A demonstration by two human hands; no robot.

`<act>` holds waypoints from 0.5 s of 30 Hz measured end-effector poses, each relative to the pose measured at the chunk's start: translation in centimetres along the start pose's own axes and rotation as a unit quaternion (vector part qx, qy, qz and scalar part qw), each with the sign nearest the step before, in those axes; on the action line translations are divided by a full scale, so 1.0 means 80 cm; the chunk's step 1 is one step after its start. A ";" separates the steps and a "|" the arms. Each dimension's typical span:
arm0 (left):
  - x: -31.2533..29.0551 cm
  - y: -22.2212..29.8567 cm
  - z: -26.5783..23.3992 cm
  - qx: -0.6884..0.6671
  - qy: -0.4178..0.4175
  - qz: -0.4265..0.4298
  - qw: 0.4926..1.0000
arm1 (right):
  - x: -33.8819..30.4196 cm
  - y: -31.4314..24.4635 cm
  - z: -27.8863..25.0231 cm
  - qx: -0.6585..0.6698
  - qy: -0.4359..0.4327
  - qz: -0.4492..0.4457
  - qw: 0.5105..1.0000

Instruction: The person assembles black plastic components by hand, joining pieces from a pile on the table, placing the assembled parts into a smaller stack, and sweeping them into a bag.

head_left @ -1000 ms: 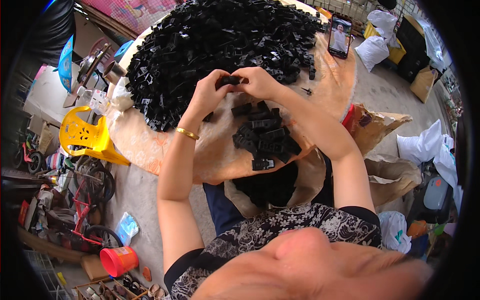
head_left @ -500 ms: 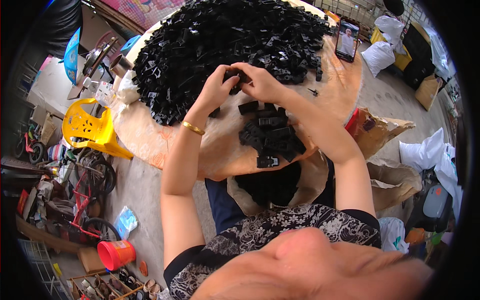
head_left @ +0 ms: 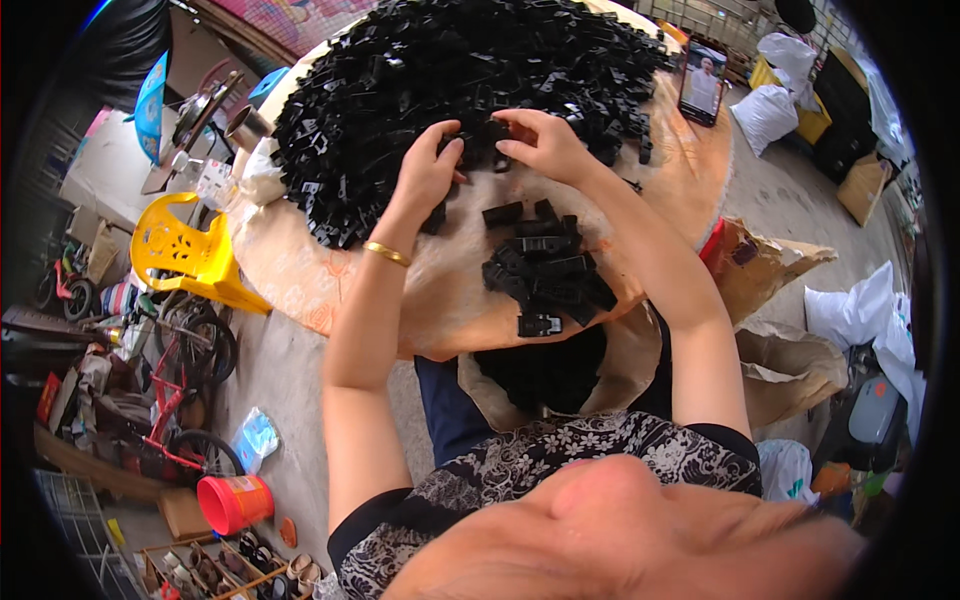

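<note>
My left hand is at the near edge of a large heap of small black plastic parts. Its thumb and fingers are apart, and I see nothing between them. Across a short gap, my right hand curls its thumb and fingers around a black plastic part, which is hard to separate from the dark heap behind. A smaller pile of black plastic parts lies between my forearms, close to the table's near edge.
A patterned orange cloth covers the round table. A phone stands at its far right. Below the near edge, an open sack holds black contents. A yellow chair is left, paper bags right.
My hands, together half a second ago, have moved apart. The left fingers have spread, and the right hand has shifted to the right and slightly farther away.
</note>
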State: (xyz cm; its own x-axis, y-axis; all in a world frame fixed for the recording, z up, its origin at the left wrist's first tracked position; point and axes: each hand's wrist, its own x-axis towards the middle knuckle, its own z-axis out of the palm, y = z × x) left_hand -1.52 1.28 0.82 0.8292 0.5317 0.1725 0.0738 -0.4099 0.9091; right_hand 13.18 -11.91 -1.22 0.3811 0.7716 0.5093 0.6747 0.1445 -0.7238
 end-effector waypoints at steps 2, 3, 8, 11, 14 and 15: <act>0.004 0.000 -0.006 -0.124 -0.013 -0.077 0.989 | -0.004 -0.006 0.006 0.035 -0.002 0.006 0.999; 0.004 -0.003 -0.009 -0.122 -0.009 -0.079 0.989 | -0.004 -0.011 0.009 0.039 -0.004 0.004 0.999; 0.000 0.007 -0.005 -0.384 -0.049 -0.050 0.921 | -0.006 -0.032 0.009 0.088 0.049 -0.044 0.994; -0.005 0.013 -0.004 -0.219 -0.034 -0.020 0.975 | -0.006 -0.034 0.002 0.093 0.049 -0.056 0.993; -0.005 0.013 -0.010 -0.223 -0.072 -0.023 0.972 | -0.004 -0.033 0.005 0.085 0.007 -0.076 0.993; -0.005 0.013 -0.008 -0.224 -0.072 -0.022 0.972 | -0.004 -0.029 0.005 0.085 0.007 -0.076 0.993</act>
State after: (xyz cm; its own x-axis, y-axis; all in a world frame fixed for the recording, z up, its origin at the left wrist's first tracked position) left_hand -2.17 1.09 1.97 0.9020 0.4192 0.1033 -0.1098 -0.0086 0.9939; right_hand 11.21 -12.26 0.10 0.2930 0.7238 0.6247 0.6095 0.3621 -0.7053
